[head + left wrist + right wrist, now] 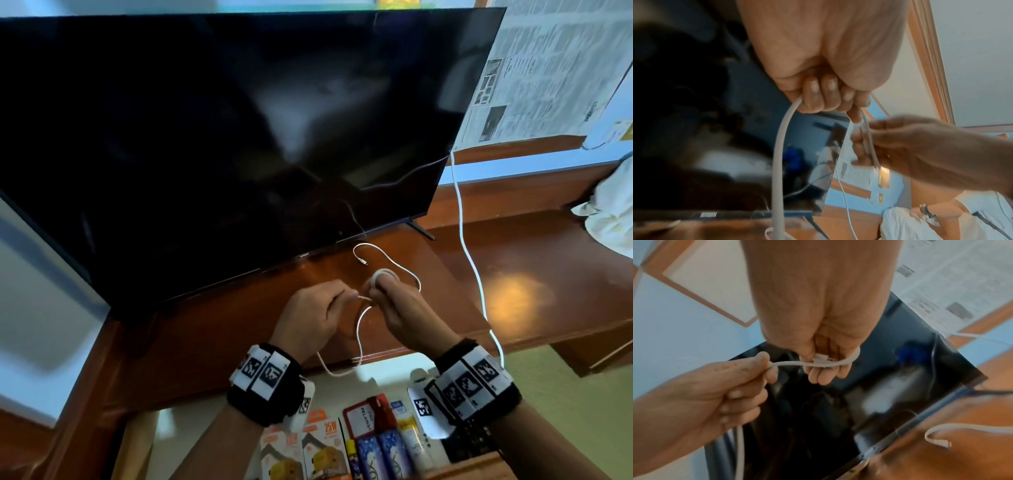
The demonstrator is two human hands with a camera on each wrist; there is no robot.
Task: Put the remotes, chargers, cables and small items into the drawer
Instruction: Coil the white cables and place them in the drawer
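- The open drawer (476, 462) lies nearest, with boxes and tubes already in it.
- Above it the left hand (310, 318) is curled round the white cable (359, 329), feeding it.
- The right hand (407, 315) pinches the wound coil; its grip is closed on the loops.
- The cable looks light, limp and springy, so it is best held across the coil.
- Its free plug end (363, 262) lies on the worktop (513, 260), by the television (205, 137).

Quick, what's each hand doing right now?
Left hand: closed, gripping the thin white charging cable.
Right hand: closed, coiling the same cable.

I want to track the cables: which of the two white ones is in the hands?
The short white cable looped between left hand and right hand; the long white cable hangs untouched beside the TV.
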